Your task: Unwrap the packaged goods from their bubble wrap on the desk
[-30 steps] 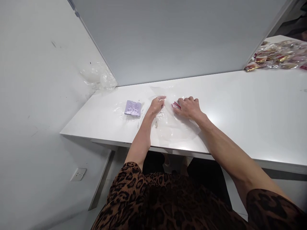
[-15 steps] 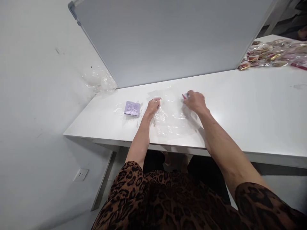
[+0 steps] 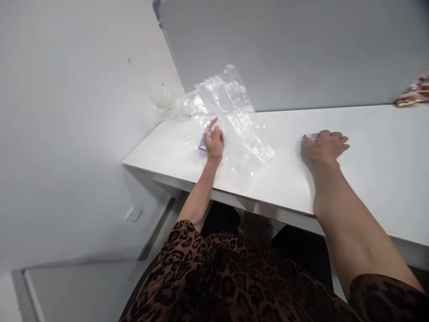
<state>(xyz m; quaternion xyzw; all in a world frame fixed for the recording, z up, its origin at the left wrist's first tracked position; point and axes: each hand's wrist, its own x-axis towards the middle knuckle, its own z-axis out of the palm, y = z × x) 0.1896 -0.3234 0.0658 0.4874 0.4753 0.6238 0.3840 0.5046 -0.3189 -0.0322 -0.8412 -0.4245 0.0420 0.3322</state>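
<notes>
My left hand (image 3: 215,141) is closed on a clear plastic bag (image 3: 239,120), which is lifted and spread out behind and to the right of the hand. Partly hidden by that hand, a purple packet (image 3: 202,142) shows at its left side. My right hand (image 3: 326,146) is low over the table, well to the right of the bag. Between its thumb and forefinger is a small pale piece (image 3: 313,136) whose kind I cannot make out, while the other fingers are held apart.
The white table (image 3: 278,179) meets a grey-white board (image 3: 284,58) along its back. More crumpled clear plastic (image 3: 164,98) lies at the back left corner by the wall. Shiny packets (image 3: 414,93) are at the far right. A wall socket (image 3: 133,214) is below the table.
The plastic bag, which lay flat, is now raised and shifted left in my left hand, over toward the purple packet. My right hand has moved right, away from the bag. The view has turned left.
</notes>
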